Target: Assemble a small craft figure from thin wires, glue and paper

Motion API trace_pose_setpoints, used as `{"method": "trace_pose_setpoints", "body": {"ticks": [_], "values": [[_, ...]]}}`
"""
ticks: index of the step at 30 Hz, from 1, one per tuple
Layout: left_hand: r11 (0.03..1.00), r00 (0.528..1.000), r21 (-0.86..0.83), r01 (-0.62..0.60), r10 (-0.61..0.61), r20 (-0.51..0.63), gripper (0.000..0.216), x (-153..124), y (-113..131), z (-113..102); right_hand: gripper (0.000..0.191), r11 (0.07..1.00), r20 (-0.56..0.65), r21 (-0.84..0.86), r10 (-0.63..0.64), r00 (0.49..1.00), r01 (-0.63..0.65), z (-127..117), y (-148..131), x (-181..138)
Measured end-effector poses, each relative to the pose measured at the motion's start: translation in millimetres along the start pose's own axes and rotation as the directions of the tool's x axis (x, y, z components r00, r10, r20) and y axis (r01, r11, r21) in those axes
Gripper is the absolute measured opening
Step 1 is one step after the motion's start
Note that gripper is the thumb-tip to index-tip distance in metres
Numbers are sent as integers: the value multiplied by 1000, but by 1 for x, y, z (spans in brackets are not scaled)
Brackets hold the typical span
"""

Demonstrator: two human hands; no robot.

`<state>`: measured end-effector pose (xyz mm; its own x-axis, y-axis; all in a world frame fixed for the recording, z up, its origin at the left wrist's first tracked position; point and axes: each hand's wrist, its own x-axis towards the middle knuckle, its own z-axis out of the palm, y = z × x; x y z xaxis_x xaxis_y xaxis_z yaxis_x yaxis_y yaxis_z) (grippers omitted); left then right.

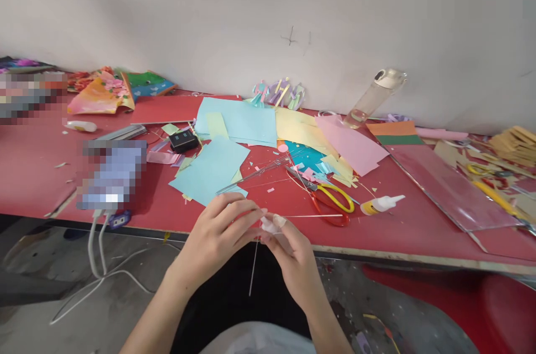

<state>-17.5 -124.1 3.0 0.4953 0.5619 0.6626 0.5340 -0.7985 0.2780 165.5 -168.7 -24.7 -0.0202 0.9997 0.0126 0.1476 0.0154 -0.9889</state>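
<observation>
Both my hands meet just in front of the red table's [33, 175] near edge. My left hand [221, 234] has its fingers pinched together toward the right hand. My right hand [288, 250] is closed on a small white piece [268, 224] at its fingertips, and a thin clear stick [253, 267] hangs down from between the two hands. A bundle of similar thin sticks [255, 174] lies on the table just beyond my hands, over light blue paper [213, 167].
Yellow-and-red scissors [330, 200] and a small glue bottle [383, 204] lie right of my hands. Coloured paper sheets, scraps, a black box [183, 140], a tilted clear bottle [372, 98] and a clear plastic sheet [448, 189] cover the table. White cables [98, 253] hang at the left.
</observation>
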Motion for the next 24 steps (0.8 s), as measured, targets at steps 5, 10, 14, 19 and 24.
{"method": "trace_pose_setpoints", "body": {"ticks": [5,10,14,19,24], "values": [[992,965,-83,-97,114,236,21,20,-7,-17,19,997,96,-63,-37,995,43,-6,-4,-1],[980,930,-156,-122,168,327,21,27,-14,-17,16,971,166,-196,-108,980,140,-8,-11,0],[963,940,-256,-86,164,300,17,24,-18,-12,19,943,214,-281,-122,969,180,-8,-15,0],[944,955,-327,-31,125,270,15,21,-22,-8,21,935,234,-299,-119,965,188,-6,-17,0],[933,963,-360,12,86,254,15,18,-23,-4,19,950,236,-277,-76,969,142,-7,-19,-1]]}}
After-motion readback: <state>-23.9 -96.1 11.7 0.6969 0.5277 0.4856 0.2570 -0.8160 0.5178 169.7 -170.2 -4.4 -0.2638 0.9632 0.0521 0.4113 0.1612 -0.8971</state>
